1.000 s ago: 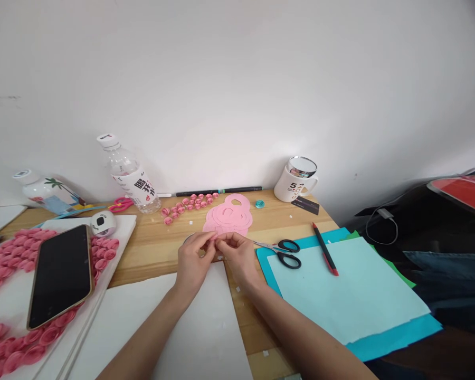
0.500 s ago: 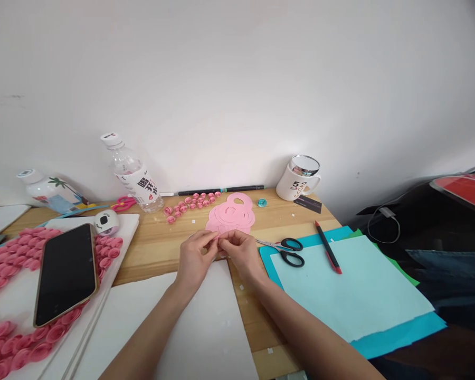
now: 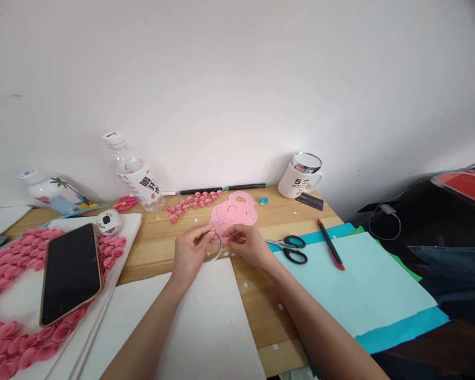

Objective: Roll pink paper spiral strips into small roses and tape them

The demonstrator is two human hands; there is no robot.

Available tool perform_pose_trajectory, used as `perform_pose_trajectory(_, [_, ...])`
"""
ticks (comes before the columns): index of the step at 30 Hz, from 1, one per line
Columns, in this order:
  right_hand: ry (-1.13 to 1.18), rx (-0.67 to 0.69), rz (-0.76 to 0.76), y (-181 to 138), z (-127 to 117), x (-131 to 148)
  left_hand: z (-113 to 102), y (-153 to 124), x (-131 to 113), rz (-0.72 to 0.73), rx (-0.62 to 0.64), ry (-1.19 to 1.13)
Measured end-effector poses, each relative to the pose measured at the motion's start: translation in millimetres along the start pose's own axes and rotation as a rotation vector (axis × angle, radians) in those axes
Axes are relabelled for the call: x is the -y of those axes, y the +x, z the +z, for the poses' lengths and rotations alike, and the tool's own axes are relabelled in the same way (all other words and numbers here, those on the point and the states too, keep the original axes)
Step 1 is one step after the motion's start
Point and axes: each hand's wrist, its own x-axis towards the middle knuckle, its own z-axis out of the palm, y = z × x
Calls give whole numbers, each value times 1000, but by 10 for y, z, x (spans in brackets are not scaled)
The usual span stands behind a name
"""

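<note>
My left hand (image 3: 192, 248) is closed in a pinch, with a small pink paper piece (image 3: 213, 230) just showing at its fingertips. Right below those fingers curves a thin whitish ring (image 3: 220, 247); whether it is a tape roll or a loose strip, and whether the hand grips it, I cannot tell. My right hand (image 3: 247, 245) sits a little to the right with its fingers pressed together, and what they hold is hidden. Behind both hands lies a pile of pink cut paper spirals (image 3: 233, 211). Several rolled pink paper flowers (image 3: 196, 201) stand to its left.
Black-handled scissors (image 3: 293, 249) lie right of my hand, beside blue paper sheets (image 3: 352, 285) bearing a pen (image 3: 331, 244). At the back stand a mug (image 3: 298, 177) and a bottle (image 3: 136, 174). A phone (image 3: 71, 274) rests on a flower-covered board at left. White board (image 3: 206, 316) lies in front.
My hands, which met at the fingertips, have drawn apart, the right one shifting rightward. The whitish ring has come into sight between them. The view has shifted slightly.
</note>
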Motion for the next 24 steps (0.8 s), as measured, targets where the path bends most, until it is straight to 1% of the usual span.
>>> perform_pose_trajectory(3, [-223,32,-95,-19,-9,-14,-13,-5,9,14,-13,20])
perform_pose_trajectory(5, [-266,39,-128,-30,8,-27,-14,-8,39,65,-21,54])
perform_pose_trajectory(7, [-234,51,-139,-35,29,-46,-8,-10,83,146,-37,131])
perform_pose_trajectory(11, [-132,68,-160,-34,50,-83,21,-22,175,333,-53,386])
perform_pose_trajectory(14, [-51,77,-186,-28,53,-76,39,-36,212,381,-40,466])
perform_pose_trajectory(17, [85,60,-163,-9,60,-49,50,-53,209,393,-50,443])
perform_pose_trajectory(20, [189,-8,-127,13,78,-20,62,-71,184,315,-59,328])
perform_pose_trajectory(22, [193,-45,-148,5,97,13,66,-75,167,262,-82,272])
perform_pose_trajectory(24, [100,-49,-221,-37,111,78,62,-68,156,269,-133,262])
